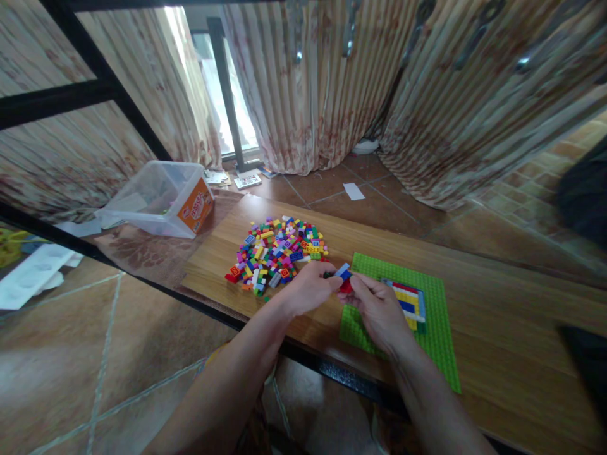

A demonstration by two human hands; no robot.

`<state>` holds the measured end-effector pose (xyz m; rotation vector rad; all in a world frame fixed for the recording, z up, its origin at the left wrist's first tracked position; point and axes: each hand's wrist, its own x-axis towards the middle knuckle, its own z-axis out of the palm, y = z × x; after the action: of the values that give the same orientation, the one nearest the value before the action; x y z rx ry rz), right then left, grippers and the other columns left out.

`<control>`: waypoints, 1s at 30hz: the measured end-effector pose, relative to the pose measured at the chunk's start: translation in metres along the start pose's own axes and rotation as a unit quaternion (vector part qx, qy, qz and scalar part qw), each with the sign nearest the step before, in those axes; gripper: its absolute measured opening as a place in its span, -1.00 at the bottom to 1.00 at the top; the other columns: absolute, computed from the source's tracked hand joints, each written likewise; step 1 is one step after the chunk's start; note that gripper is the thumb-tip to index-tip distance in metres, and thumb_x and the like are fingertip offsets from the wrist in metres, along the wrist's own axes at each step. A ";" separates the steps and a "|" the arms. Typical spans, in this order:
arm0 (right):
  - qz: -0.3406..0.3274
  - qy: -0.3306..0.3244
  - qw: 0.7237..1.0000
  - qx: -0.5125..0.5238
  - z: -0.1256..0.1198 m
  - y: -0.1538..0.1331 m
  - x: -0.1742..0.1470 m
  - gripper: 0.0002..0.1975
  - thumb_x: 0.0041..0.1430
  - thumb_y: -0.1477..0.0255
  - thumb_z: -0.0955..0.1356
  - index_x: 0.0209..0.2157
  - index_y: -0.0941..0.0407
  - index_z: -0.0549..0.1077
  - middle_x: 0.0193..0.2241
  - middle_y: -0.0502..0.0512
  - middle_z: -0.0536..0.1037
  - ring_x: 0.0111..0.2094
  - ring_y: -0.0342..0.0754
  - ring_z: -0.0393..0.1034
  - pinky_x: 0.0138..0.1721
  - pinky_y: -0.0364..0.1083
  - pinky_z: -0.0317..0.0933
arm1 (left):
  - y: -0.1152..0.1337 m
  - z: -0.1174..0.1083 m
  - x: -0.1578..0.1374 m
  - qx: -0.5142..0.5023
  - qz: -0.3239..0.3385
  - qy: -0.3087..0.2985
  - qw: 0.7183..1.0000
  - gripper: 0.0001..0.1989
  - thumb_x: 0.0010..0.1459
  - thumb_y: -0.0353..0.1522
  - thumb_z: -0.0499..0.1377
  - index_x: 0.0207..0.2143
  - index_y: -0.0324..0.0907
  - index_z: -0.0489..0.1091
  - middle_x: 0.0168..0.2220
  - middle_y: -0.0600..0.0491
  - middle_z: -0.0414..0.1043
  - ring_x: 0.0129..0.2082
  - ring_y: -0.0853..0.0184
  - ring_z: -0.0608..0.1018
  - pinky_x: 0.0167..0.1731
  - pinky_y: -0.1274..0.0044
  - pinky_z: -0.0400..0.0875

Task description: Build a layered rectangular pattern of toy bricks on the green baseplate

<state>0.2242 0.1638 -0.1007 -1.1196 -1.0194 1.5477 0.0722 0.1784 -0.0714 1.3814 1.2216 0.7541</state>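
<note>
Over the left edge of a green baseplate point(439, 366), my two hands meet around a small cluster of toy bricks point(345, 282), red below and blue on top. My left hand point(315, 285) pinches it from the left, and a dark bit shows by its fingertips. From the right, my right hand point(377, 306) grips the red part between thumb and fingers. A flat layered build of yellow, white, red and blue bricks point(411, 305) sits on the baseplate, partly hidden behind my right hand. Left of my hands lies a heap of loose mixed bricks point(279, 249).
A clear plastic box point(156, 196) with an orange label stands beyond the left end of the wooden table point(502, 309). A dark object point(585, 373) is at the table's right. Curtains point(322, 95) hang behind, and a white paper point(353, 191) lies on the tiled floor.
</note>
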 end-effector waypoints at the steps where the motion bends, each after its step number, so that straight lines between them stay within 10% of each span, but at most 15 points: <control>1: 0.005 -0.001 1.000 0.009 0.000 -0.001 0.000 -0.67 0.02 0.14 0.46 -0.31 0.11 0.59 -0.44 0.07 0.61 -0.44 -0.08 0.46 -0.36 -0.08 0.38 | 0.001 -0.002 -0.001 -0.020 -0.012 -0.003 1.000 -0.83 0.06 -0.35 0.07 -0.55 -0.22 0.30 -0.65 0.19 0.18 -0.62 0.49 0.22 -0.57 0.61 0.11; 10: -0.033 0.048 0.991 -0.119 0.020 -0.007 0.024 -0.55 0.01 0.08 0.42 -0.23 0.17 0.57 -0.46 0.09 0.61 -0.49 -0.07 0.47 -0.45 -0.09 0.37 | -0.004 -0.055 0.000 0.208 -0.042 0.124 0.969 -0.80 0.09 -0.34 0.09 -0.52 -0.23 0.40 -0.64 0.18 0.21 -0.58 0.43 0.27 -0.55 0.58 0.05; 20: -0.112 -0.013 0.901 -0.419 0.050 -0.016 0.064 -0.62 0.05 0.41 0.36 -0.07 0.17 0.55 -0.21 0.22 0.65 -0.22 0.05 0.55 -0.11 0.03 0.37 | -0.003 -0.069 -0.005 0.309 -0.047 0.160 0.937 -0.83 0.13 -0.38 0.17 -0.39 -0.23 0.56 -0.42 0.02 0.55 -0.39 0.34 0.49 -0.38 0.57 0.26; 30: -0.067 -0.022 0.971 -0.229 0.046 -0.010 0.055 -0.68 0.11 0.41 0.27 -0.13 0.09 0.55 -0.38 0.07 0.64 -0.41 -0.05 0.52 -0.35 -0.03 0.44 | -0.004 -0.065 -0.002 0.312 -0.023 0.174 0.934 -0.76 0.18 -0.41 0.08 -0.39 -0.22 0.56 -0.43 0.00 0.55 -0.40 0.32 0.51 -0.37 0.55 0.27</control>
<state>0.1745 0.2155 -0.0905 -1.2985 -1.5005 1.2655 0.0106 0.1963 -0.0614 1.7646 1.8790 0.6145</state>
